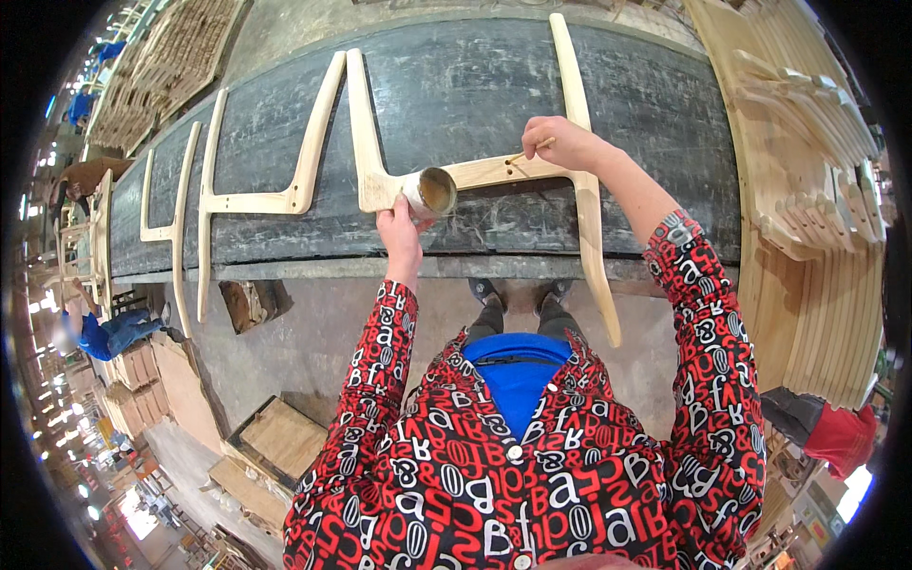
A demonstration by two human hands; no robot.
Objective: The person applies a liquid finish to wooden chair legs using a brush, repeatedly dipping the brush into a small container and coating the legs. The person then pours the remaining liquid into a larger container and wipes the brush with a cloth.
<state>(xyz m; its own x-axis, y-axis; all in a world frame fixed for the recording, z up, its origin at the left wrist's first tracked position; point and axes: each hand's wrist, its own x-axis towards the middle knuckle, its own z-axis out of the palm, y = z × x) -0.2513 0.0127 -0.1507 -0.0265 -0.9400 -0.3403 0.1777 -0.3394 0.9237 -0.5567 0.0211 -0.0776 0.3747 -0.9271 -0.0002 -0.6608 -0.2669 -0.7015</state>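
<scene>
Head view: the wooden frame (pixel 480 175) lies on the dark counter (pixel 655 123), from the upper centre to the upper right of the picture. The left grip (pixel 399 228) is closed around a cup (pixel 414 188) with brownish contents. The right grip (pixel 562 142) pinches a thin stick (pixel 519 156), tip near two holes (pixel 508 170). Progress: work at these holes appears under way. The adjacent frame (pixel 249 203), upper left, also has holes; their completion cannot be determined.

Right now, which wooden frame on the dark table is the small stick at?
The rightmost frame: the right hand holds the stick at this frame's holes; the other frames lie farther left, untouched.
</scene>
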